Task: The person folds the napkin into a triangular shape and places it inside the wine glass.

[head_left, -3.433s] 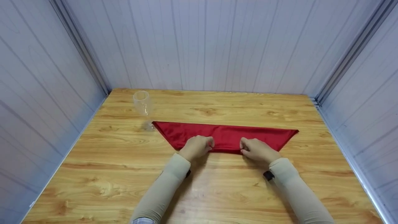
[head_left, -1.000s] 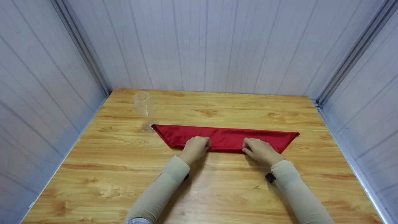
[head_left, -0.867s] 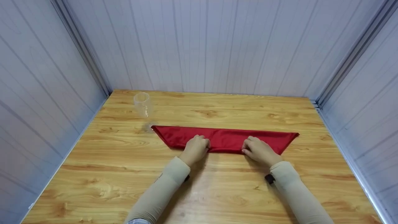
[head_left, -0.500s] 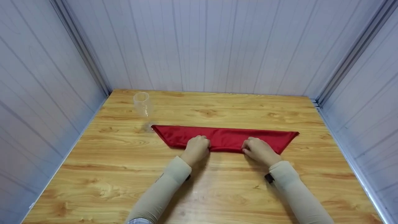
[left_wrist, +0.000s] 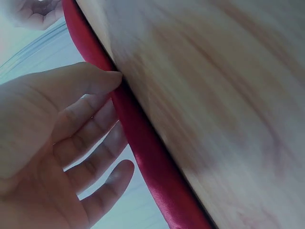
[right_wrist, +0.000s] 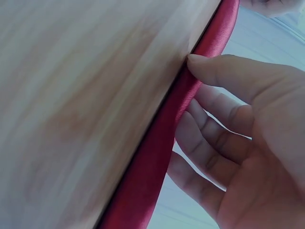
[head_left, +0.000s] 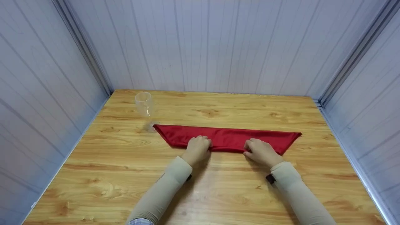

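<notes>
A red satin cloth napkin (head_left: 226,135), folded into a long strip with slanted ends, lies across the table. At the left part of its near edge is my left hand (head_left: 197,151), with curled fingers. The left wrist view shows that thumb (left_wrist: 102,80) at the lower side of the rolled edge and the fingers over the top, pinching it. My right hand (head_left: 262,152) pinches the same edge further right. In the right wrist view its thumb (right_wrist: 214,67) sits against the bottom of the red roll, the fingers curving over the other side.
A clear stemmed glass (head_left: 144,104) stands upright at the back left, its foot right at the napkin's left tip. The wood-grain table (head_left: 218,193) is bounded by pale panel walls (head_left: 193,47) at the back and both sides.
Over the last few seconds the red strip has become slightly narrower, its far edge nearer to me. Both hands have shifted only slightly along the near edge. The glass has stayed put.
</notes>
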`<state>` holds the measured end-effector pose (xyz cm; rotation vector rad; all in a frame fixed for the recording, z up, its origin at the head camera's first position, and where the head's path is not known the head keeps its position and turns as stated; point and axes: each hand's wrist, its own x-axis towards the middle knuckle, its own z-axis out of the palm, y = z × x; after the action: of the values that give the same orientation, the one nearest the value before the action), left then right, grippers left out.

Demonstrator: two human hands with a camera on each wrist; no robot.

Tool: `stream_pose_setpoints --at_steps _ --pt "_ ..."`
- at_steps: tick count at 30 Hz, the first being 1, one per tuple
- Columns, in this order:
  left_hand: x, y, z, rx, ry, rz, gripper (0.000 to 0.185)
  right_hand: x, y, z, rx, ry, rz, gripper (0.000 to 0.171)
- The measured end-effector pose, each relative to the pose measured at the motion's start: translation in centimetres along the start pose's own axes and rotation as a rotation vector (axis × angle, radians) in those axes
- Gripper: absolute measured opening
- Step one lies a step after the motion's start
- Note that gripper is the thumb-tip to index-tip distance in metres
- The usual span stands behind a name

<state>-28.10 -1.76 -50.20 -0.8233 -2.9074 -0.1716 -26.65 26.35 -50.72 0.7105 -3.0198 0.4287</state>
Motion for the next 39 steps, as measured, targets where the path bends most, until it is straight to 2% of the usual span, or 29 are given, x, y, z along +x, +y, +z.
stream_pose_setpoints --at_steps 7,13,19,23,26,29,32,39 --pt "0.3 0.0 0.1 0.018 0.011 -0.024 0.02 0.2 -0.1 -0.2 -0.001 0.012 0.009 0.008" --pt "0.3 0.2 0.2 0.045 -0.016 -0.034 0.019 0.2 -0.1 -0.2 -0.045 0.017 -0.013 0.004" --pt "0.5 0.3 0.1 0.066 -0.096 -0.047 0.017 0.4 0.0 0.0 -0.027 -0.015 -0.022 0.006" --pt "0.4 0.3 -0.1 0.033 -0.168 -0.062 0.018 0.5 0.2 0.1 0.018 -0.024 -0.033 0.007" --pt "0.3 0.2 -0.2 0.005 -0.191 -0.068 0.019 0.4 0.4 0.2 0.056 -0.038 -0.03 0.007" --pt "0.4 0.0 -0.1 -0.001 -0.17 -0.046 0.017 0.4 0.5 0.1 0.106 -0.052 -0.004 0.004" --pt "0.5 -0.2 -0.1 -0.016 -0.116 -0.019 0.013 0.5 0.5 -0.1 0.124 -0.047 0.013 0.005" --pt "0.6 -0.6 0.3 -0.055 0.043 0.008 0.01 1.1 0.4 -0.4 0.052 -0.053 0.05 0.006"
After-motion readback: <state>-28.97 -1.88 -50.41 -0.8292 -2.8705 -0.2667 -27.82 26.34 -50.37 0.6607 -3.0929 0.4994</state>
